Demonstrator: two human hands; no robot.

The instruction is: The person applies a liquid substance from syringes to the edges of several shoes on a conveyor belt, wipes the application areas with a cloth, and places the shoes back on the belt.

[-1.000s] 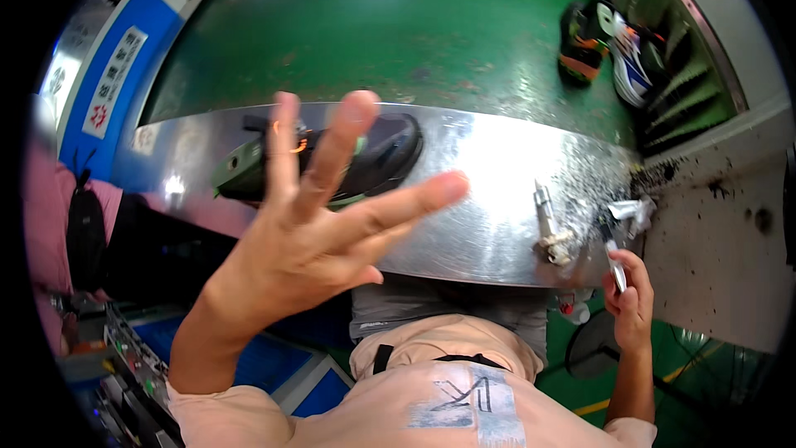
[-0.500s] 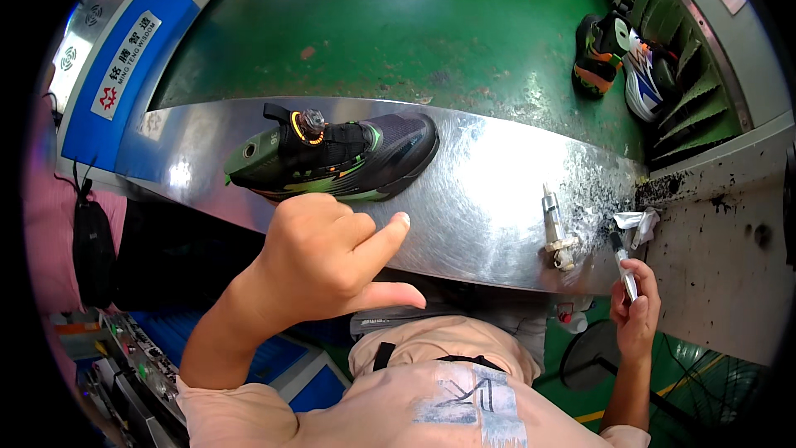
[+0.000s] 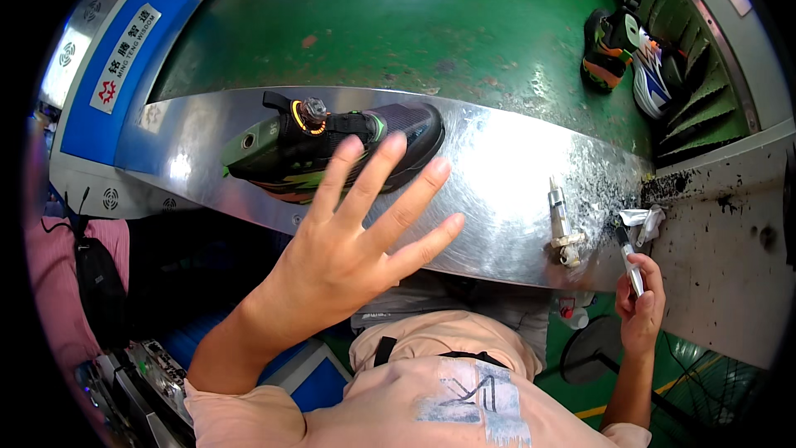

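- Shoe (image 3: 323, 145) sits on the metal tabletop (image 3: 497, 182), just past my left fingers (image 3: 405, 214); toe end beyond their tips, heel end off to their left.
- Left fingers: spread wide, nothing gripped, overlapping the shoe's near side from my viewpoint. Can't tell from this angle if the tips touch it.
- Right fingers (image 3: 648, 270): pinching a slim tool (image 3: 636, 280), silvery body, dark end pointing away from me.
- Handling guess: green block (image 3: 259, 139) fills the shoe opening, so expect it stiff and fairly heavy, not squashy.
- Upper looks like grippy fabric; bare metal under it is probably slick, so it could skid if pushed.
- Best hold: across the block and heel, left of my left fingers, or around the midfoot in front of them. Keep off the dial (image 3: 313, 110) with the orange ring; looks like the fragile bit.
- Vs half a second ago: left hand was mostly curled, index and thumb out, on the near side of the shoe. Now it's unfolded and reaching farther over.
- Shoe about where it was; right fingers kept their pinch.
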